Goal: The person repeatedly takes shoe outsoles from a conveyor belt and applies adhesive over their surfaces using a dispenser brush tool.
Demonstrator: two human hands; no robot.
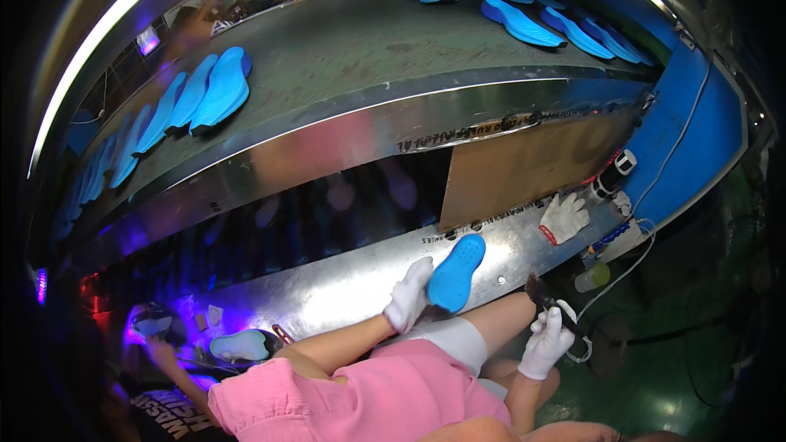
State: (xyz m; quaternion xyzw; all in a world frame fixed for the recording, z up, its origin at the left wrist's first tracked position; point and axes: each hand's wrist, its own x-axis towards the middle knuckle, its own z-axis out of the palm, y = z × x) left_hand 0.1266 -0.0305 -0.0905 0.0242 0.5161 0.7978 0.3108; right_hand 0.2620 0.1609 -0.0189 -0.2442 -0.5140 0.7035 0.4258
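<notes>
My left hand point(408, 296), in a white glove, grips the edge of a bright blue shoe sole point(456, 274). The sole is tilted up over the metal ledge, with its dotted face showing. Farther right, my right hand point(547, 345), gloved in white too, is closed around a dark-handled brush point(544, 298). The brush's brown bristles point up and left, apart from the sole. A thin white cable point(610, 286) runs down close behind that hand.
A dark conveyor belt point(327, 49) ahead carries several blue soles point(221, 90). On the metal ledge point(327, 303) lie a white glove point(565, 219) and a black-and-white cylinder point(614, 174). A small jar point(593, 277) stands right. At left, a co-worker's arm point(180, 372) reaches near a pale sole point(239, 346).
</notes>
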